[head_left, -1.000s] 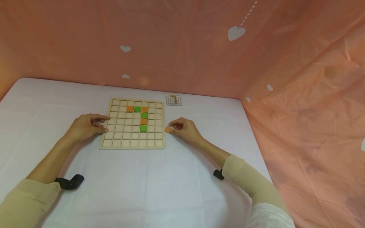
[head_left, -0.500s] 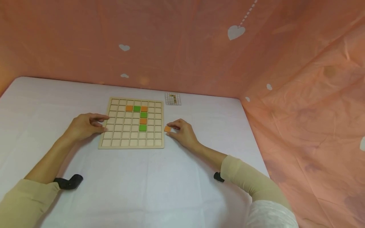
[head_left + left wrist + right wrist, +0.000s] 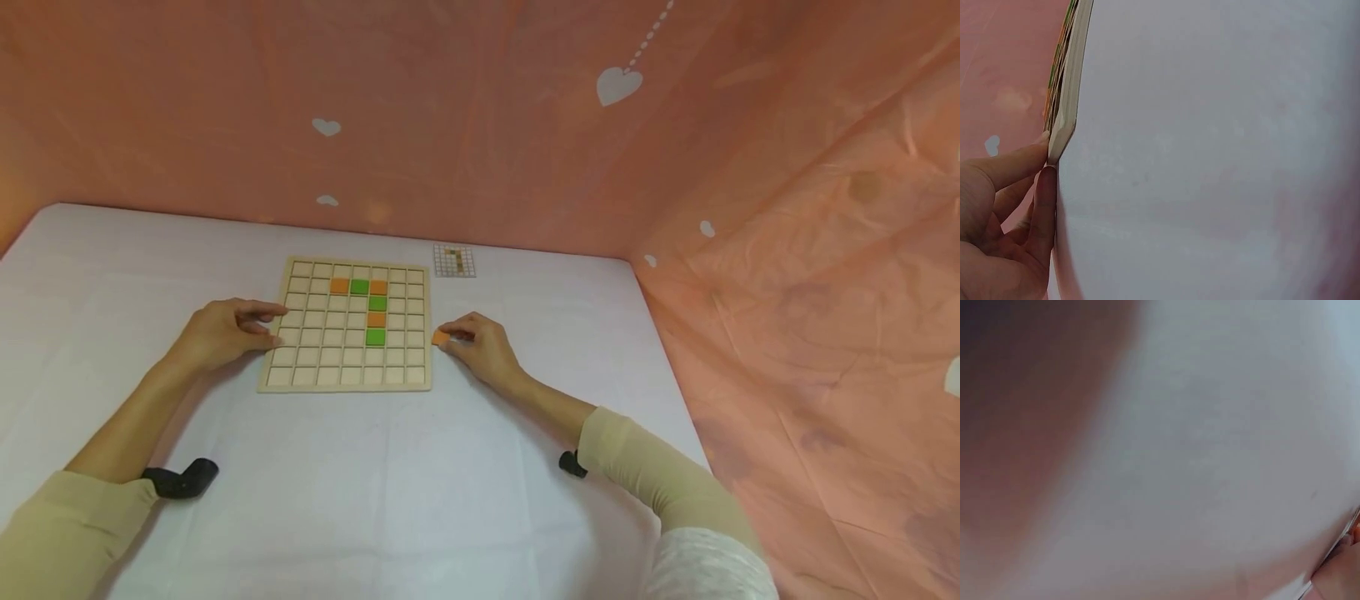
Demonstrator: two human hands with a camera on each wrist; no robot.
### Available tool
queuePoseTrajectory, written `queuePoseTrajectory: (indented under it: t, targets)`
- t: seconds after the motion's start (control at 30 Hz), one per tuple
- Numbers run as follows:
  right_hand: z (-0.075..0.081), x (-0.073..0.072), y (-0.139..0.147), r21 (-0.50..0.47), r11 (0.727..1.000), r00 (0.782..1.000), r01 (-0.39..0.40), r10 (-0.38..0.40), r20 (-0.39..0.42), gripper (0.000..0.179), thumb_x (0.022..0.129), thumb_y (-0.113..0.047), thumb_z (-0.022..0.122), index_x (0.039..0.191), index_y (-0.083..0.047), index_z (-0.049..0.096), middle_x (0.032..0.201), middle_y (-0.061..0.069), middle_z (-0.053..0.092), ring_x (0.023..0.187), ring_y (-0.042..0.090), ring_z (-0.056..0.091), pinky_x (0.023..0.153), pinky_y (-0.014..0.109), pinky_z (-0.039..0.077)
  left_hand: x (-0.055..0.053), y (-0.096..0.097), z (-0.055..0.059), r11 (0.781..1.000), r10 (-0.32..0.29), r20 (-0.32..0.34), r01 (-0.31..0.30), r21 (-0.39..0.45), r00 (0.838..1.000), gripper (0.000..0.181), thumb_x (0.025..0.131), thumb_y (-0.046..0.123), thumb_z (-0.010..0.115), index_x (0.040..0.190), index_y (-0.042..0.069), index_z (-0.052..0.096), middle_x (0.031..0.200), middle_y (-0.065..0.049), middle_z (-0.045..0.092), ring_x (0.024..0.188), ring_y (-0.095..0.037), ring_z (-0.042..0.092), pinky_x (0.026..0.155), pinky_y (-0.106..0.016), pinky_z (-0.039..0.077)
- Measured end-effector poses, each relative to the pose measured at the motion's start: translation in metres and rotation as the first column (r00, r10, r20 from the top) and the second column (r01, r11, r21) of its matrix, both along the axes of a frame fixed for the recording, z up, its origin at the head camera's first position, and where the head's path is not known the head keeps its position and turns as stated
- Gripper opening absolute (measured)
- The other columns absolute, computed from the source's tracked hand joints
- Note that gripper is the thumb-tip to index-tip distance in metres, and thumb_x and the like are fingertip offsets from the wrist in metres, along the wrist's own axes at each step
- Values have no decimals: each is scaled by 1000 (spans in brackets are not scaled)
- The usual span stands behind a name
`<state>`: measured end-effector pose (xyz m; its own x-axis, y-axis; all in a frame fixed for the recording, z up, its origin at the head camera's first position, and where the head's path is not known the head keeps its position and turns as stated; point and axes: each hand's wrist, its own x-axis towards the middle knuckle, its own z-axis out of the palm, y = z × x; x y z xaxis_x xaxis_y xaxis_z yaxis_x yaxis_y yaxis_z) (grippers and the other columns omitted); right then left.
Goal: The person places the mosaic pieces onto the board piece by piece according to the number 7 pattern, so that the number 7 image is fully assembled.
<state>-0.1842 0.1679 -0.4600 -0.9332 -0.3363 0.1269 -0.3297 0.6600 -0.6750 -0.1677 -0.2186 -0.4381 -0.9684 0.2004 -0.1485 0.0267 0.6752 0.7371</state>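
Observation:
A square wooden grid board (image 3: 330,356) lies on the white-covered table. Several orange and green tiles sit in its cells: a short row near the top, including a green tile (image 3: 359,287), and a column below its right end, down to another green tile (image 3: 376,337). My left hand (image 3: 221,335) rests its thumb and fingertip against the board's left edge, fingers fairly straight; the left wrist view shows this touch at the board's rim (image 3: 1071,87). Just off the right edge, my right hand (image 3: 483,350) pinches an orange tile (image 3: 439,337) between thumb and fingers. Blur fills most of the right wrist view.
Behind the board's upper right corner lies a small pattern card (image 3: 453,260) printed with a grid and coloured squares. A pink cloth with white hearts (image 3: 326,127) hangs at the back and right of the table (image 3: 375,483).
The right fingers have shifted their hold on the orange tile, which has turned slightly beside the board's right edge. The left hand and the tiles on the board stay put.

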Motion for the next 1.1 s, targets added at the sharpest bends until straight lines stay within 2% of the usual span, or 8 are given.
queuePoseTrajectory:
  t: [0.23,0.37,0.6,0.87,1.1]
  targets:
    - [3,-2,1,-83,997,999,2,1,33,24,86,-12,79,109,-7,75,100,2,68,85,13,63,76,23,52,-1,0,-2,1000,-11,14,11,3,1000,55,88,27,77,134,4,61,115,-23,67,105,-36,61,90,-51,42]
    - [8,-2,-3,-117,993,999,-5,11,48,24,86,-11,79,109,-8,76,101,2,68,90,12,64,80,21,52,-2,1,-1,1000,-13,22,13,3,1000,55,88,27,76,135,4,60,116,-24,67,108,-39,59,91,-53,42]
    - [15,-3,-20,-183,982,996,-33,47,73,24,85,-9,79,109,-6,76,101,2,67,92,10,66,83,20,52,-3,2,0,1000,2,-14,-2,-12,1000,53,89,27,75,134,4,61,124,-27,61,105,-38,60,86,-52,42]
    - [18,0,-43,-192,975,986,-109,130,103,24,86,-11,79,109,-7,76,99,1,67,89,9,63,79,21,53,-2,2,1,1000,6,-35,-6,-15,999,51,90,26,75,134,3,61,122,-26,63,103,-37,62,86,-50,43]
    - [14,5,-61,-144,975,979,-166,181,93,22,87,-17,79,108,-10,77,95,-4,66,82,5,61,74,19,52,-1,2,0,1000,14,-51,-14,-5,999,50,89,22,76,132,1,62,120,-26,64,102,-38,63,85,-50,43]
